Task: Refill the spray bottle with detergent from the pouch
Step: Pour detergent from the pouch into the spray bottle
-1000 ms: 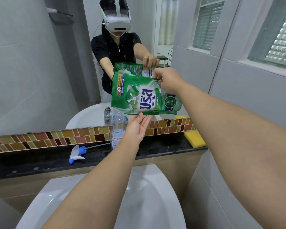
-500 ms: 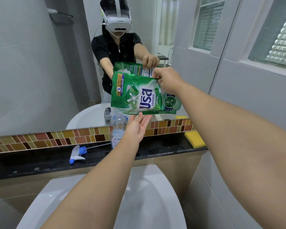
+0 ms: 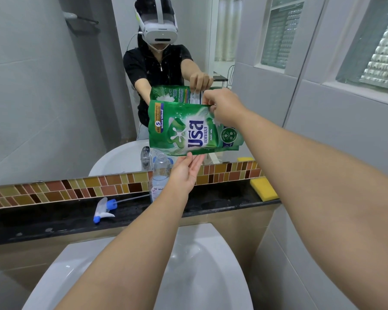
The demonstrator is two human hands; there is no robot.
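green detergent pouch (image 3: 194, 128) held sideways in the air above the open neck of the clear spray bottle (image 3: 160, 173), in front of the mirror (image 3: 54, 86). right hand (image 3: 224, 107) pinches the pouch's upper right corner, fingers closed on it. left hand (image 3: 185, 172) sits under the lower edge, palm up, fingers spread loose, fingertips touching the pouch bottom, not clamped. bottle stands upright on the black ledge (image 3: 43, 222), partly hidden behind the left hand. trigger spray head (image 3: 104, 209), blue and white, lies on the ledge left of the bottle, its tube pointing toward the bottle. yellow sponge (image 3: 264, 189) at the ledge's right end. white basin (image 3: 199, 265) below.
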